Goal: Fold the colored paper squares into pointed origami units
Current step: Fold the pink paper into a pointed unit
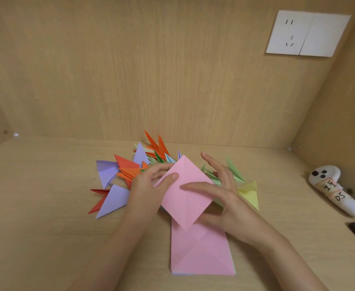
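Head view: you look down at a light wooden desk (36, 206) set in a wooden alcove, with both your hands meeting near its middle.
Pink sheet: a square pink paper sheet (188, 198) is held up off the desk, turned corner-up like a diamond, between your two hands.
Left hand: your left hand (149, 185) pinches the sheet's left edge, thumb flat on the upper face, the other fingers curled behind it.
Right hand: your right hand (226, 198) is spread wide with straight fingers. The forefinger lies across the sheet's middle, and the thumb reaches toward its lower right edge; whether the thumb touches the paper you cannot tell.
Pink stack: a stack of pink paper squares (201, 253) lies flat nearest you, the top one creased along its diagonals. The held sheet's bottom corner overlaps it.
Folded units: a pile of pointed folded paper units (117, 171) in purple, orange, red and green fans out behind and left of your left hand. Pale green and yellow folded units (250, 194) lie just behind your right hand.
Right side: a white handheld controller with handwritten tape labels (336, 190) lies well apart at the right.
Wall: a white socket plate (306, 33) sits high on the back panel.
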